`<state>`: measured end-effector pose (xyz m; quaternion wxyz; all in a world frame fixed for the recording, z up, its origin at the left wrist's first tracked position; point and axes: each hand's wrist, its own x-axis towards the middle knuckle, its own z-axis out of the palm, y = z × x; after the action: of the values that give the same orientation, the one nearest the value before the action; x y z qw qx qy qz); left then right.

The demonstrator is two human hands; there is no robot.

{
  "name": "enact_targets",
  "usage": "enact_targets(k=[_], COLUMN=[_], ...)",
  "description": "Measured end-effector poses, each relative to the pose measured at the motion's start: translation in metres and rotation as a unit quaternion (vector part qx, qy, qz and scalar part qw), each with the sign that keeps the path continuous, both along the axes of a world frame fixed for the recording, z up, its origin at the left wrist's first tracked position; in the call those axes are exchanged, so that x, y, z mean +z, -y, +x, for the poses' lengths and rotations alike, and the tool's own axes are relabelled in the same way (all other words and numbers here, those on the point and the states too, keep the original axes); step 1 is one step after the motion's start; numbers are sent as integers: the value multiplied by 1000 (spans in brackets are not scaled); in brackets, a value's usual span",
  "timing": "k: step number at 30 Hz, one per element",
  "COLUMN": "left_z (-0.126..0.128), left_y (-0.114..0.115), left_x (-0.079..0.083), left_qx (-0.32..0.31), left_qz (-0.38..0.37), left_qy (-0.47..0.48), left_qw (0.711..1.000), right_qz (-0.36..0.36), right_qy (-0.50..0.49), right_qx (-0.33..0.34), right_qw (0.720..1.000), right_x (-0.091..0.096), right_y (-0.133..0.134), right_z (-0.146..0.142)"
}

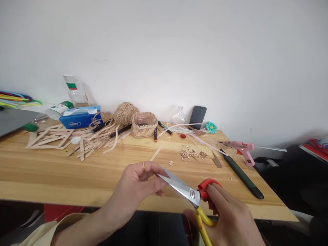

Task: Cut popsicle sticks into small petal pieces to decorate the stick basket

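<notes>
In my right hand is a pair of scissors with red and yellow handles; the fingers are wrapped round the handles and the blades point left, slightly apart. My left hand, with a ring on one finger, is closed in a pinch right at the blade tips. Whatever lies between its fingertips is hidden or too small to make out. Just beyond the left hand a thin wooden strip lies on the table. Small wood clippings are scattered past the blades.
Farther back stand a small wooden-stick basket, a twine ball and a blue tissue pack. Craft sticks are heaped at left. On the right lie a pink glue gun and a dark green long tool. A phone leans on the wall.
</notes>
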<state>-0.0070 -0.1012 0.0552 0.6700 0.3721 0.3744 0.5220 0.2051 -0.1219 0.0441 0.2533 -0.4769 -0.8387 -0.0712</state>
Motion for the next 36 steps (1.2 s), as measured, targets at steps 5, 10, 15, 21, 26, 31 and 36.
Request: enact_targets(k=[5,10,15,21,26,31,36], left_z=[-1,-1,-1,-4,-3,-4,-6], left_y=[1,2,-1,1,1,0,2], left_x=[-1,-1,0,2,6,5,3], left_qx=[-2,1,-4,25,31,37,31], left_qz=[4,-4,0,18,9,0,16], left_qy=[-8,-16,-39,-66,-69,-76,-91], left_qw=[1000,1000,999,997,997,996,995], right_qz=[5,26,24,-24,90,122,131], right_qy=[-6,-1,-20,0,32,61,67], right_qx=[-5,6,7,-15,-2,-1,-3], right_qw=[1000,1000,999,1000,995,991,989], right_x=[-1,-3,-1,10,8,1,0], right_y=[1,0,-1,-3,-4,-4,-3], right_z=[1,2,5,12,12,17,19])
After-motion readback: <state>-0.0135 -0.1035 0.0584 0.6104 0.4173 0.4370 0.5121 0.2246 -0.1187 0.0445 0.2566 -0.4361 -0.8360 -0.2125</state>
